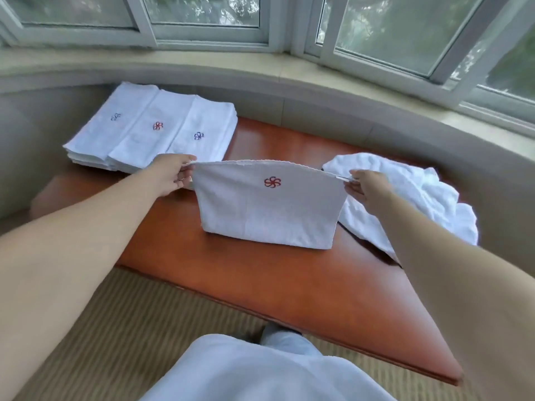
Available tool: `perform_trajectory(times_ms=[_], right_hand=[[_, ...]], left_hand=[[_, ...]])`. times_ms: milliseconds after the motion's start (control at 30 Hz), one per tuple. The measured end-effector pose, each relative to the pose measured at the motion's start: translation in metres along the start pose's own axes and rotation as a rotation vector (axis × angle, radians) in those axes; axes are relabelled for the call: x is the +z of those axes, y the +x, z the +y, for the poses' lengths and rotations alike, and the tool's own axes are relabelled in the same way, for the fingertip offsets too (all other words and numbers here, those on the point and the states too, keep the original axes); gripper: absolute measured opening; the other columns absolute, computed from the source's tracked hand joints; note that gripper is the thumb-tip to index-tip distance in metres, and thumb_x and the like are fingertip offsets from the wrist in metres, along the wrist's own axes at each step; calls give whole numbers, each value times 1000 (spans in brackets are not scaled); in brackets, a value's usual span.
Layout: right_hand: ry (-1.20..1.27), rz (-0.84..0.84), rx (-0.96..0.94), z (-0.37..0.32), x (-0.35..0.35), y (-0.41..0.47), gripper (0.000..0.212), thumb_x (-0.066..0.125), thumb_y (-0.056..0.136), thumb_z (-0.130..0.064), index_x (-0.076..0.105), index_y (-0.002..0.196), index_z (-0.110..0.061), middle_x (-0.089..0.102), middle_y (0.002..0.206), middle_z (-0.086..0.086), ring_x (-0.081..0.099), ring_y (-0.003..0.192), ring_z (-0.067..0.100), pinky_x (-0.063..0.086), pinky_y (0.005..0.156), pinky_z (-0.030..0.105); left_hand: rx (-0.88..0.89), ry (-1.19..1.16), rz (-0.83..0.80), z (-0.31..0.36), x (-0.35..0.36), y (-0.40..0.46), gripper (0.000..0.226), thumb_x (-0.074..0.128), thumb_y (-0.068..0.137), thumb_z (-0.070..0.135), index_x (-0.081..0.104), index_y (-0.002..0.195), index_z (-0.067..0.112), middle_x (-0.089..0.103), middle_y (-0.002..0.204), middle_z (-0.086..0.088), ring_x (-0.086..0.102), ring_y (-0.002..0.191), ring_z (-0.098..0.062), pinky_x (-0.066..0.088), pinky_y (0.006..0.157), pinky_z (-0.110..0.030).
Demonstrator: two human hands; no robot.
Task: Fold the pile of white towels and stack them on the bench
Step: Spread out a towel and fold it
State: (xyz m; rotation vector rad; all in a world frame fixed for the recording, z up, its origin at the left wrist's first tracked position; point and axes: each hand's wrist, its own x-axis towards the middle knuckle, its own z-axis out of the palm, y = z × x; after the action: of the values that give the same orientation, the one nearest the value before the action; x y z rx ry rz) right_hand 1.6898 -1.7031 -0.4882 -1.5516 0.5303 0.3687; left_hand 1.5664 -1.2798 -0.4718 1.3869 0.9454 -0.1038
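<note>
**Hands hold a half-folded towel taut over the tabletop**

Left hand (173,175) and right hand (365,187) each pinch a top corner of the towel (269,206), which hangs doubled with its lower fold touching the tabletop (289,285). Folded towels (150,131) sit stacked at the far left; the unfolded pile (411,198) lies just to the right. To fold well, I'd keep the top edge level and taut, lay it down away from the pile, and match the corners before creasing.
</note>
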Motion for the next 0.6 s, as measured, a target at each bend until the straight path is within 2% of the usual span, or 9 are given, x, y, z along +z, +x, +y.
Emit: perform_trajectory(times_ms=[33,167,267,400,533,600], right_hand=[[60,-5,-55,-19,5,-3,12,62,98,-7,66,107,-2,61,87,12,67,79,18,62,66,24],[201,-18,-202,-66,13,-14,6,64,95,-7,68,92,-9,61,77,7,67,57,11,60,64,22],[177,-3,-204,-61,8,-15,7,64,93,-8,70,93,-11,65,80,7,67,57,11,60,64,23],[-30,3,-76,4,-12,-8,14,62,92,-4,71,89,-14,62,82,9,60,63,17,59,59,22],[-203,-6,112,104,-34,-3,20,59,95,3,70,91,-14,63,90,14,61,72,24,57,63,24],[-290,-10,182,155,-45,-8,18,59,95,5,71,99,-8,63,92,18,62,73,25,56,62,26]], left_hand=[[51,-43,16,18,1,-4,14,60,98,17,70,90,21,61,76,3,53,65,-9,50,67,-20],[194,-134,68,61,-2,-19,12,61,95,17,71,90,18,58,72,2,52,60,-10,52,66,-21],[229,-60,63,56,-3,-25,18,55,97,14,71,88,16,58,74,-1,51,61,-11,51,68,-22],[153,101,72,-6,5,-19,17,56,100,11,69,90,13,58,79,-7,50,64,-15,48,68,-25],[-33,398,56,-107,7,-1,23,47,104,11,70,101,11,65,96,-9,60,81,-17,55,79,-28],[-127,521,20,-161,10,5,27,43,105,9,70,103,9,64,99,-10,60,80,-17,54,73,-24]])
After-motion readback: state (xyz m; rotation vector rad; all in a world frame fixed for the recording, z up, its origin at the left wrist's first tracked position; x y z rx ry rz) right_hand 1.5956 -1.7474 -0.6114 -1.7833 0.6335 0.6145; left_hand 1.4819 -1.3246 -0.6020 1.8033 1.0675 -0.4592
